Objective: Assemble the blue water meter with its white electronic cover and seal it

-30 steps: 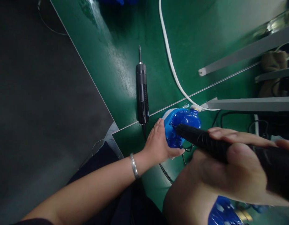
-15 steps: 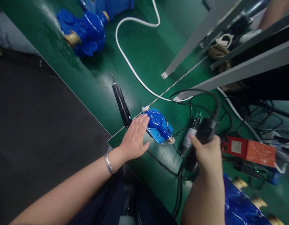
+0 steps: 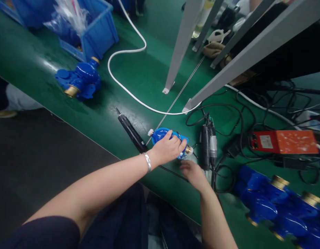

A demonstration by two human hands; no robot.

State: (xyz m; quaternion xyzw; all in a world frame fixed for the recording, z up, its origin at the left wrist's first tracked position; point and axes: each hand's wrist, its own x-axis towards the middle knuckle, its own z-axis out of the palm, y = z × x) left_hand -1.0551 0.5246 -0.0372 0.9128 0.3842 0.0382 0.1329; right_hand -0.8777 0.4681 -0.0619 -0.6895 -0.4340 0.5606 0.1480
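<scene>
A blue housing [image 3: 160, 134] with a white-capped end and a brass outlet lies on the green bench. My left hand [image 3: 168, 148] rests over it, its fingers bent across the top and gripping it. My right hand [image 3: 193, 173] is just below the brass end, slightly blurred, its fingers loosely bent with nothing seen in them. Whether its fingertips touch the housing I cannot tell. On the left lies a black electric screwdriver [image 3: 131, 131], bit pointing away. Right of the housing, a second black screwdriver [image 3: 205, 147] lies beside a grey-and-black one [image 3: 213, 147].
Grey metal legs [image 3: 172, 52] stand on the bench, with a white cable [image 3: 128, 90] curving past them. Another blue housing [image 3: 83, 79] and a blue bin [image 3: 97, 38] are at upper left. An orange box [image 3: 296, 141], tangled cords and several blue housings [image 3: 263, 204] occupy the right.
My right hand has let go of the black screwdriver, which now lies on the bench, and has moved left to the housing. My left hand has shifted right, over the housing. The view has moved too.
</scene>
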